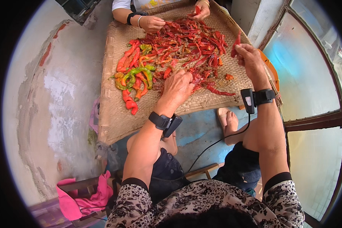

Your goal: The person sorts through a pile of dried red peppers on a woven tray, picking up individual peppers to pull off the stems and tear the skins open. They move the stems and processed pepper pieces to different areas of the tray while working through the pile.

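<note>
Dried red chili peppers (185, 37) lie heaped over the middle and far part of a woven bamboo tray (116, 122). My left hand (178, 84) reaches into the near side of this heap with its fingers bent down; whether it pinches a pepper is hidden by the hand itself. Raised over the tray's right edge, my right hand (249, 59) holds a red chili pepper (236, 47) between thumb and fingers. To the left of my left hand are fresh, glossy peppers, some red (129, 102) and some green (135, 74).
Across the tray another person's left-side hand (152, 23) and right-side hand (201, 10) handle peppers. A plastered wall (54, 114) stands left, a framed glass window (305, 71) right. A pink cloth (99, 188) hangs over a wooden chair. A cable (205, 149) runs from my right wrist device.
</note>
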Demonstrator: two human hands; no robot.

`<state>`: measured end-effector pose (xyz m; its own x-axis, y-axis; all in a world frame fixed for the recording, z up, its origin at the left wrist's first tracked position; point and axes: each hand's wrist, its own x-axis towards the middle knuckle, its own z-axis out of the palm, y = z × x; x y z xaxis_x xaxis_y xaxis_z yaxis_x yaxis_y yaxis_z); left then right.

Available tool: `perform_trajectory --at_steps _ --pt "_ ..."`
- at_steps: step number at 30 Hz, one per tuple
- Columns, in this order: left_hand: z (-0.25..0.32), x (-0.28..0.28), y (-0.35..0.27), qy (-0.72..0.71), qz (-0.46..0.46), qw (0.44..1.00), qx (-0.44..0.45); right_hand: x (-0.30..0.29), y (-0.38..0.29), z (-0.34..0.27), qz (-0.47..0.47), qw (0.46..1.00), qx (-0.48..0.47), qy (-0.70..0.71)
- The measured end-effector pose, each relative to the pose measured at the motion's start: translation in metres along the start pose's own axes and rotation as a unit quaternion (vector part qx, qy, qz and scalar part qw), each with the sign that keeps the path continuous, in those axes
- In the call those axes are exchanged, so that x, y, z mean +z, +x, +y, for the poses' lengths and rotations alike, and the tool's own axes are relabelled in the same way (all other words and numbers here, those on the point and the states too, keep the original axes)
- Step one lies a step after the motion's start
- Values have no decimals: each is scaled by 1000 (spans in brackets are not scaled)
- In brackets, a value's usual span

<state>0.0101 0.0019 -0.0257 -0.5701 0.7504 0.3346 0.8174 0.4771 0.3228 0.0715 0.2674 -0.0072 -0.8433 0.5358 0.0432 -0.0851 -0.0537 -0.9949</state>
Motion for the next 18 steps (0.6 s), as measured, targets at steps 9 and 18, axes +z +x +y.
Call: perform_trajectory --at_steps 9,18 --pt "11 1 12 -192 48 974 -107 23 -29 -3 -89 996 28 -4" --pt "-17 -2 32 -176 76 972 -138 63 -29 6 -141 989 34 -9"
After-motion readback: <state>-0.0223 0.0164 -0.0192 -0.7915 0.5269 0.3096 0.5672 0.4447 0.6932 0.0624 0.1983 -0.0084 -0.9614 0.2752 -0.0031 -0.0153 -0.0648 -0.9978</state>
